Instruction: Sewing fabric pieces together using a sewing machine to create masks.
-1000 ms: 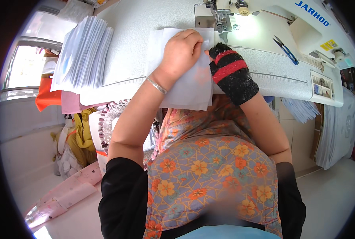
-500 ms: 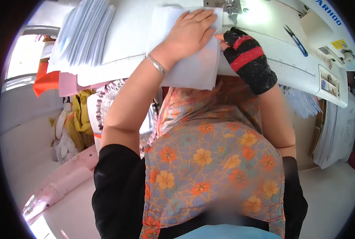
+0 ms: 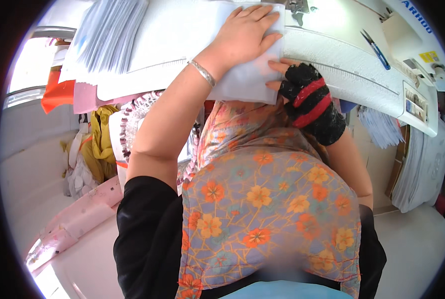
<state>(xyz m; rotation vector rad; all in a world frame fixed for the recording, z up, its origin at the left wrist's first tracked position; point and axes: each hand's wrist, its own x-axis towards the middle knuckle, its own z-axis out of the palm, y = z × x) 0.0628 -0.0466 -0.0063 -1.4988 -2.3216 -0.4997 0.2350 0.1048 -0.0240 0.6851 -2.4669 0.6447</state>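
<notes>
A stack of thin, whitish cloth pieces (image 3: 245, 89) lies on the machine bed, its near end hanging over the front edge. My left hand (image 3: 245, 35) rests flat on top with fingers spread, a silver bangle at the wrist. At the stack's right edge is my right hand (image 3: 310, 99), in a black fingerless glove with red stripes. Its thumb and forefinger are apart, with their tips on the cloth; the other fingers are hidden. Just beyond the cloth's far right corner stands the metal presser foot of a sewing machine (image 3: 298, 12).
A tall pile of pale cloth pieces (image 3: 110, 40) stands at the far left. Thread snips (image 3: 376, 50) lie on the bed at right, beyond a printed ruler strip (image 3: 352, 74). More pale pieces (image 3: 379, 127) hang below the bed. Yellow cloth (image 3: 103, 144) sits low at left.
My right hand has slid toward me along the cloth's right edge, and its thumb and forefinger have spread. The cloth and my left hand have shifted slightly away and to the right.
</notes>
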